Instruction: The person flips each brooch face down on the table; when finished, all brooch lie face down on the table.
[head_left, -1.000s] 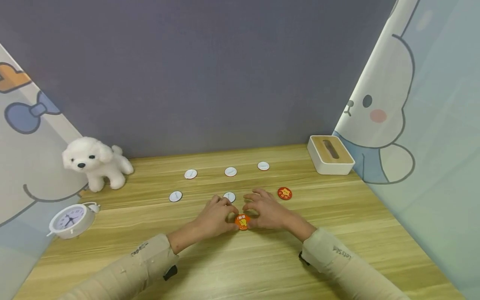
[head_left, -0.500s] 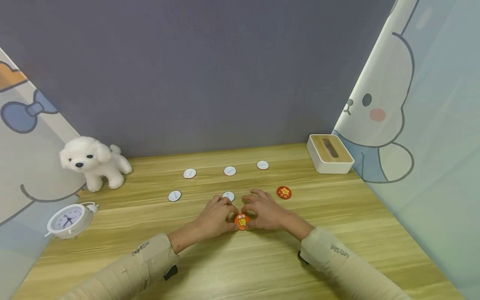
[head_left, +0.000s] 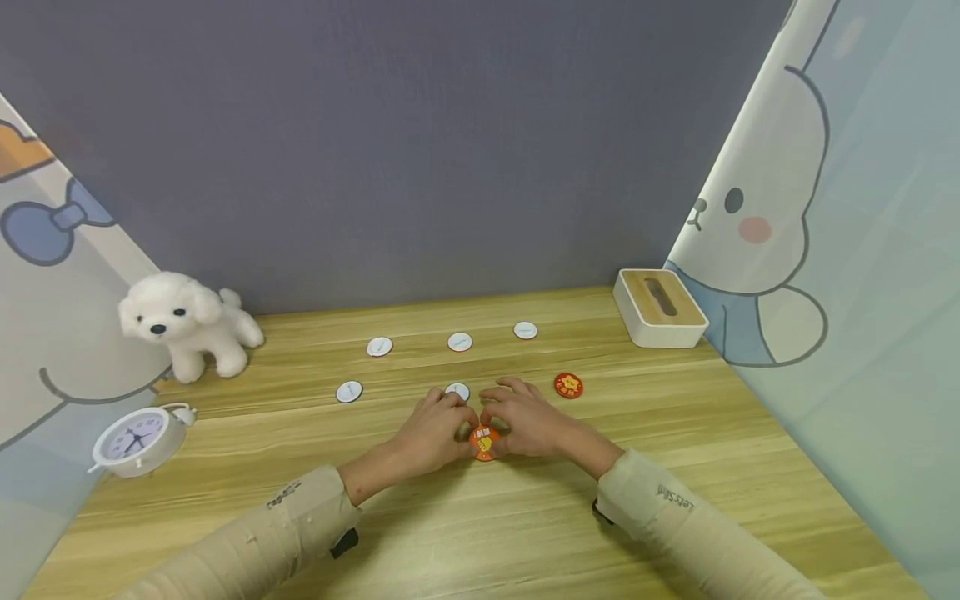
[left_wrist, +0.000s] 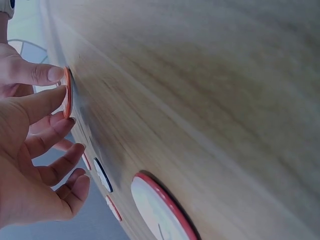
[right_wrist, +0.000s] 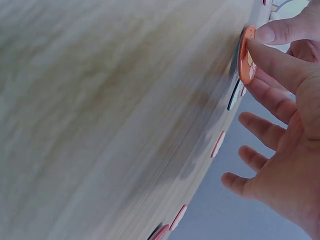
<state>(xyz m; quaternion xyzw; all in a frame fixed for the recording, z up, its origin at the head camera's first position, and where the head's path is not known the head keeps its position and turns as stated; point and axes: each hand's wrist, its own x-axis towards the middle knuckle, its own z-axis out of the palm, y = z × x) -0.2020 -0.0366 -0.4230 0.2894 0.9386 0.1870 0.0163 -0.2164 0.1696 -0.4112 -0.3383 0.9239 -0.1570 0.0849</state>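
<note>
An orange round badge point(head_left: 484, 443) with a yellow thumbs-up and white characters faces up between the two hands, at or just above the wooden table. My left hand point(head_left: 433, 435) holds its left side, and my right hand point(head_left: 531, 421) holds its right side. In the left wrist view both thumbs touch the face of the badge point(left_wrist: 67, 95), while a left fingertip meets its edge. The right wrist view shows the badge point(right_wrist: 246, 57) between the right thumb and index finger; the other right fingers spread free. Just beyond the hands lies a white disc point(head_left: 457, 392), partly covered by fingers.
More white discs lie face down: one at left point(head_left: 349, 392) and a back row including a middle disc point(head_left: 460, 342). A red star badge point(head_left: 568, 385) lies right of my right hand. A plush dog point(head_left: 191, 321), an alarm clock point(head_left: 138, 442) and a tissue box point(head_left: 660, 308) edge the table.
Over the last second both hands stay on the orange badge, and their fingertips draw slightly closer together at its far edge. The other discs lie where they were.
</note>
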